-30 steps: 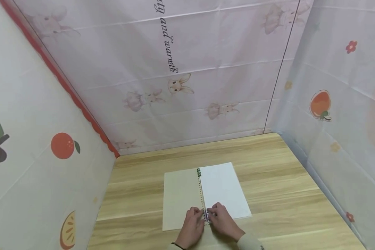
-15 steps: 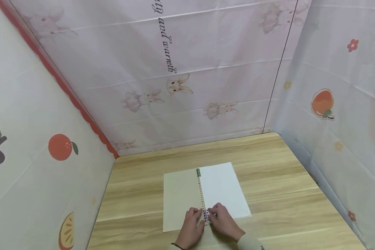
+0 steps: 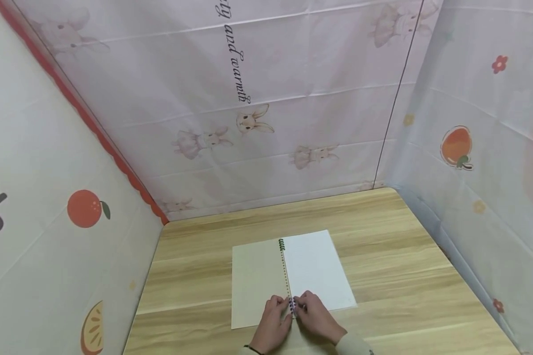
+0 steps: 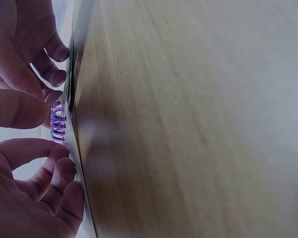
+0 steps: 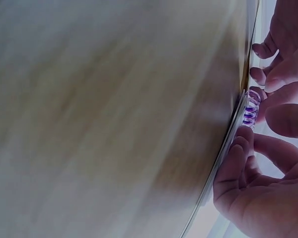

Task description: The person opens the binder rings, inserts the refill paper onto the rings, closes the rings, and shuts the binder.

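Note:
An open loose-leaf notebook (image 3: 313, 266) lies on the wooden table, a beige cover (image 3: 257, 281) on the left and white pages on the right. A green binding coil (image 3: 282, 244) sits at the far end of its punched spine. At the near end is a purple binding coil (image 4: 58, 123), pinched from the left by my left hand (image 3: 273, 321). My right hand (image 3: 316, 318) pinches the same coil from the right side, thumb and fingers curled at the page edge. Both hands' fingertips partly hide the coil; between them its purple loops (image 5: 251, 111) show.
The wood-grain table (image 3: 191, 276) extends around the notebook on all sides. Printed cloth walls stand behind it (image 3: 266, 167), at the left (image 3: 40, 266) and at the right (image 3: 493, 207).
Both hands stay at the near end of the spine. The right fingers have shifted slightly on the purple coil, and the notebook lies in the same place.

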A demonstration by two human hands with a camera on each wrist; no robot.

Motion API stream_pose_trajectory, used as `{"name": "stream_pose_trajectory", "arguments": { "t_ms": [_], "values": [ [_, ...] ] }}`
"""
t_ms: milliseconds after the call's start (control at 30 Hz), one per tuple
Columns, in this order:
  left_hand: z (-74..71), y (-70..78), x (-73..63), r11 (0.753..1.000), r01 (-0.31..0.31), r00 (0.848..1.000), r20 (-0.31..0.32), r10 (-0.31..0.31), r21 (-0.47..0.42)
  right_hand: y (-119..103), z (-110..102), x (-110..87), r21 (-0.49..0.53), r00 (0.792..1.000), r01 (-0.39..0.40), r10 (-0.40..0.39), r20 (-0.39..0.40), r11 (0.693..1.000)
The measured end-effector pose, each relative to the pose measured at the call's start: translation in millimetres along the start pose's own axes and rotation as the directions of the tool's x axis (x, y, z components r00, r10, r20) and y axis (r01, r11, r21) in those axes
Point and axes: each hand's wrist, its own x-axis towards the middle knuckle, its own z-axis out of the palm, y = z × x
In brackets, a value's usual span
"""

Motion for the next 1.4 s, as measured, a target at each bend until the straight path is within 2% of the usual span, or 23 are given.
{"name": "stream_pose_trajectory", "arguments": {
  "t_ms": [233, 733, 1133, 1400],
  "values": [
    [-0.7, -0.5, -1.7, 0.999, -0.04, 0.999, 0.0, 0.04, 0.005, 0, 1, -0.2, -0.01, 1.0, 0.014, -0.014, 0.007, 1.0],
    [-2.5, 1.8, -3.8, 0.996, -0.087, 0.996, -0.016, 0.087, 0.015, -5, 1, 0.2, -0.042, 0.999, 0.049, -0.05, -0.001, 0.998],
    [-7.3, 0.9, -3.8, 0.997, -0.073, 0.997, 0.005, 0.073, 0.034, -4, 1, -1.2, -0.053, 0.999, 0.051, -0.05, 0.018, 0.997],
    [-5.8, 1.1, -14.3, 1.0, -0.004, 1.0, 0.024, 0.004, 0.014, -4, 2, -10.8, -0.128, 0.998, 0.057, -0.056, 0.013, 0.99]
  ]
}}
